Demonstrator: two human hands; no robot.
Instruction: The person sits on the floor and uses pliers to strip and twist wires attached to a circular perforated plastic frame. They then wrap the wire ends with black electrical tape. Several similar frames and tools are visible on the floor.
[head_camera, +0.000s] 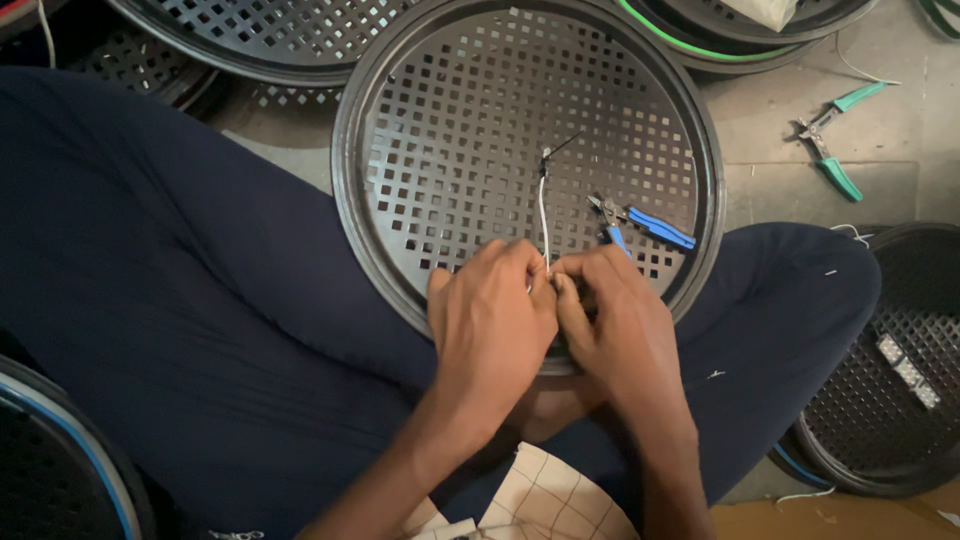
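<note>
A round black perforated tray rests on my lap, its near rim under my hands. My left hand and my right hand are pressed together at the near part of the tray, fingertips pinching the lower end of a thin white wire. The wire runs up from my fingers to a small black tie stuck through a hole near the tray's middle. Blue-handled cutters lie on the tray just above my right hand. The wire's end inside my fingers is hidden.
More black perforated trays lie around: at top left, top right with a green rim, right and bottom left. Green-handled pliers lie on the grey floor at the right. My legs in dark trousers fill the left and right.
</note>
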